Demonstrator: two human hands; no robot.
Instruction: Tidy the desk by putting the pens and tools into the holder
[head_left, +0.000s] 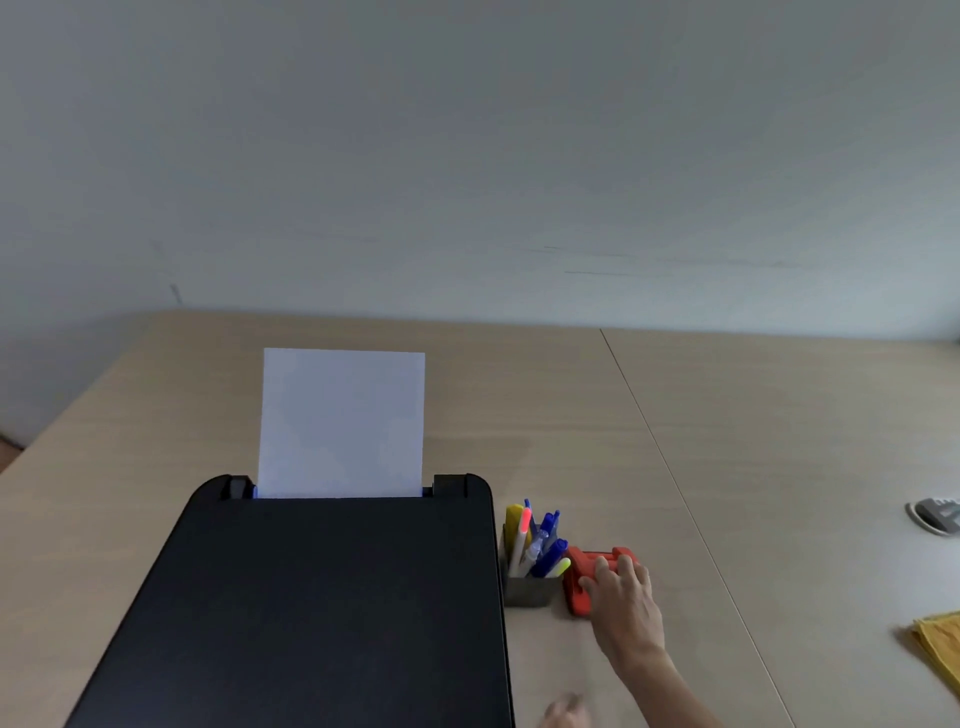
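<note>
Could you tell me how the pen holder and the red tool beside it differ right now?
The pen holder is grey and stands untouched, while the red tool has the right hand laid over it. The pen holder is full of pens and highlighters; the red tool holds nothing visible. Both sit on the desk right of the printer.

Wide bare stretch of light wooden desk (753, 467) to the right and behind. Left side blocked by large black printer (332, 597) with upright white paper sheet (340, 423). Narrow gap between grey pen-filled holder (527, 590) and red stapler-like block (587, 577). Grey device (937, 514) and yellow cloth (940, 644) at far right edge.
</note>
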